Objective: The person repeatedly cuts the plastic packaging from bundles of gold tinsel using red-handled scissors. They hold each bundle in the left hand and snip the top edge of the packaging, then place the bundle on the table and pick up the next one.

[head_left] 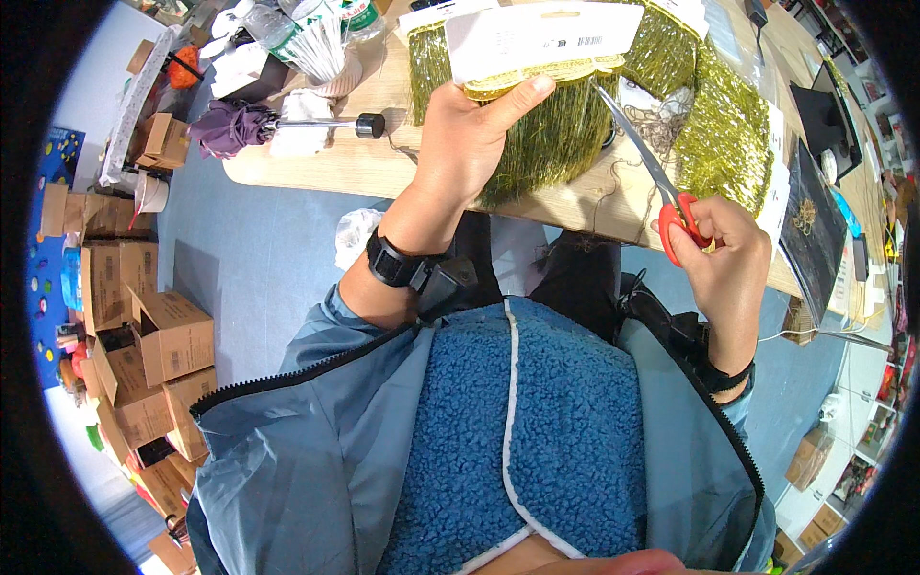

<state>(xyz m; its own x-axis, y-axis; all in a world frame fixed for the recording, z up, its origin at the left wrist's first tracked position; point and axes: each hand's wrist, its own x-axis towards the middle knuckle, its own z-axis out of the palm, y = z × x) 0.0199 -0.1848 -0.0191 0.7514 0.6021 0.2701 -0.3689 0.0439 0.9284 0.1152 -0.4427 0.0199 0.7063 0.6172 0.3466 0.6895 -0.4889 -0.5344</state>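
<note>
My left hand [470,134] grips the carded top of a gold tinsel fringe [551,129], thumb pressed over its braided yellow band. A white header card [541,40] stands above that band, and the strands hang down to the table's near edge. In my right hand [724,251] is a pair of scissors [661,172] with red handles, fingers through the loops. The blades point up and left, their tips close to the right end of the braided band. Whether the tips touch the band I cannot tell. More gold tinsel fringe [725,134] lies to the right.
Tangled dark thread [661,120] lies on the wooden table [287,171] between the fringes. At the left are a folded purple umbrella [230,127], a cup of white sticks [326,57] and plastic bottles [268,31]. Cardboard boxes [172,335] stack on the left floor; a black monitor [826,115] stands right.
</note>
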